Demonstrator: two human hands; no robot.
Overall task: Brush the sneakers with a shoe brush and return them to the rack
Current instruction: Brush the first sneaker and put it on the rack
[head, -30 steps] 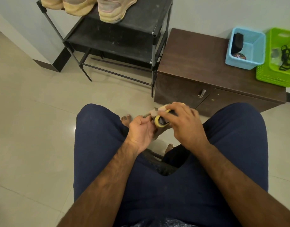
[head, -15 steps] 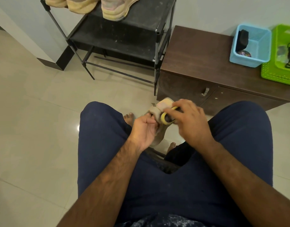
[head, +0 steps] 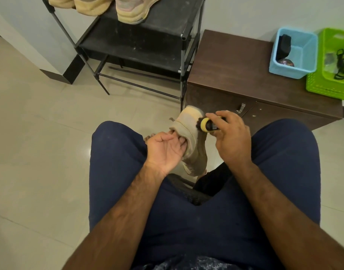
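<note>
Since a second ago the left hand [head: 165, 151] has rolled palm-up and come nearer, so that the beige sneaker [head: 190, 147], then mostly hidden between the two hands, now shows most of its side. The right hand [head: 232, 141] has drawn off to the right with the shoe brush [head: 207, 124].

At the far left a black shoe rack [head: 147, 41] stands against the wall, with pale sneakers [head: 132, 11] on its top shelf. Nearer, between the person's knees, the left hand holds the beige sneaker above the tiled floor [head: 40, 143]. Its fingers are curled into the shoe's opening and its thumb is bent over the open palm, not on the shoe. The sneaker hangs lengthwise, one end far and the other near and lower.

The brush's dark bristles, beside a yellow collar, touch the sneaker's far right side. The right hand grips the brush's dark handle, with fingers over the top and thumb beneath.

Farther right stands a brown cabinet [head: 235, 71], just beside the rack. On its top sit a blue basket [head: 303, 61] holding dark items and, touching it on the right, a green basket [head: 322, 88] with a black cord inside.
</note>
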